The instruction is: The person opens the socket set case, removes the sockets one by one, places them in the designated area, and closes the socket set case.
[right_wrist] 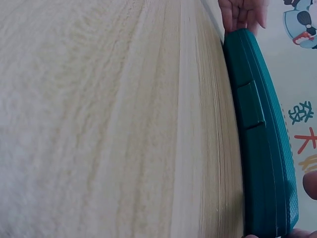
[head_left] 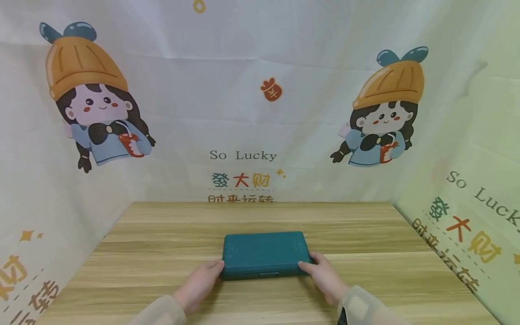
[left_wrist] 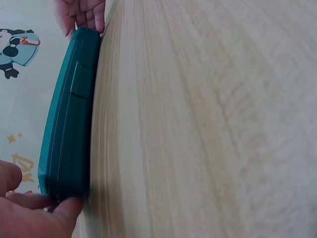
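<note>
Printed cloth [head_left: 243,104] hangs behind and to both sides of the teal case. Wood-grained surface [head_left: 162,243] extends beneath and around it on all sides. Teal case [head_left: 264,250], closed and broad face up, lies near the middle of that surface; full contact underneath cannot be confirmed. Left hand [head_left: 201,282] grips the case's left end. Right hand [head_left: 327,277] pinches its right end, thumb over the near corner. Latch [head_left: 269,274] is on the case's near long side.
</note>
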Demonstrator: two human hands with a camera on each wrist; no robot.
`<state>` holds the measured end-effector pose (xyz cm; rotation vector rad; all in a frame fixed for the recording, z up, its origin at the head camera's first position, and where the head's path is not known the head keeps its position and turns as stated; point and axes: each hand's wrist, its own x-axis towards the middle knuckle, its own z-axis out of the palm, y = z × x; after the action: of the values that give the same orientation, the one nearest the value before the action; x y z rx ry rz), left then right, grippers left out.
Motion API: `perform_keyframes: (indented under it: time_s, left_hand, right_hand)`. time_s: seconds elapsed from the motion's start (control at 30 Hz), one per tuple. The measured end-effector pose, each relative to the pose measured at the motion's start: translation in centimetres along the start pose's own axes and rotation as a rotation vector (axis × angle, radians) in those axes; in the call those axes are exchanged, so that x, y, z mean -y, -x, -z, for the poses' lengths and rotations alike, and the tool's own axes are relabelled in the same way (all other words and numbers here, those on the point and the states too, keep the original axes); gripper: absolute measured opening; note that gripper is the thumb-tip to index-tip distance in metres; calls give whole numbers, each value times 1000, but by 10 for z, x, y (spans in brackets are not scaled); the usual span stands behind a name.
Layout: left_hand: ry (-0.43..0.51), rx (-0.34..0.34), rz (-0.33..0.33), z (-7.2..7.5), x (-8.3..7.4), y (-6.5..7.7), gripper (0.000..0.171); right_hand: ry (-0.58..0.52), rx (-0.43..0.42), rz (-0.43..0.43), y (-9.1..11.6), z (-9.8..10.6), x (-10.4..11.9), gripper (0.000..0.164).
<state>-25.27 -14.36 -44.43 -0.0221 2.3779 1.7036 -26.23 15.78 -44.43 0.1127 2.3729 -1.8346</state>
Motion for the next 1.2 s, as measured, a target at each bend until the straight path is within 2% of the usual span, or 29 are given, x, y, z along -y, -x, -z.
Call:
perform_keyframes:
  time_s: [0.07, 0.13, 0.23, 0.3, 0.37, 0.43, 0.5, 0.63, 0.83, 0.9, 1.03, 1.1, 1.13, 1.2]
  left_hand:
    - [-73, -48, -18, 1, -1, -2, 63]
    - [-192, -96, -75, 1, -3, -6, 64]
    - [-475, -147, -213, 1, -10, -14, 61]
    - [-651, -123, -298, 1, -14, -21, 64]
    - [-815, -63, -353, 0, -18, -29, 71]
    - [-930, 16, -381, -1, -21, -36, 81]
    - [-1007, 88, -383, -2, -23, -43, 90]
    - [-1074, 170, -363, -4, -29, -53, 101]
    - [-1113, 229, -305, -3, -31, -59, 108]
    - [-1115, 240, -311, -3, -30, -60, 107]
    - [-1122, 229, -358, -3, -26, -62, 105]
    - [-1130, 218, -374, -4, -23, -63, 104]
    - [-1133, 212, -378, -4, -22, -64, 105]
    - [-1130, 203, -375, -4, -20, -65, 105]
  right_hand:
    - [-6, 5, -6, 1, 0, 0, 68]
    - [-13, 9, -15, 1, 0, 0, 68]
    - [-18, 12, -25, 2, 0, -1, 68]
    - [-17, 14, -27, 2, 0, -1, 68]
    - [-16, 15, -27, 2, 1, -2, 67]
    - [-18, 17, -23, 1, 2, -3, 67]
    - [-20, 21, -16, 1, 3, -4, 67]
    - [-24, 36, 3, 1, 4, -5, 68]
    - [-37, 38, 2, 2, 3, -6, 68]
    - [-30, 15, -3, 4, 2, -5, 69]
    - [-54, -152, 56, 12, -8, 0, 56]
    - [-94, -206, 92, 19, -17, 4, 44]
    - [-126, -205, 103, 22, -23, 5, 38]
    - [-202, -136, 85, 28, -35, 6, 31]
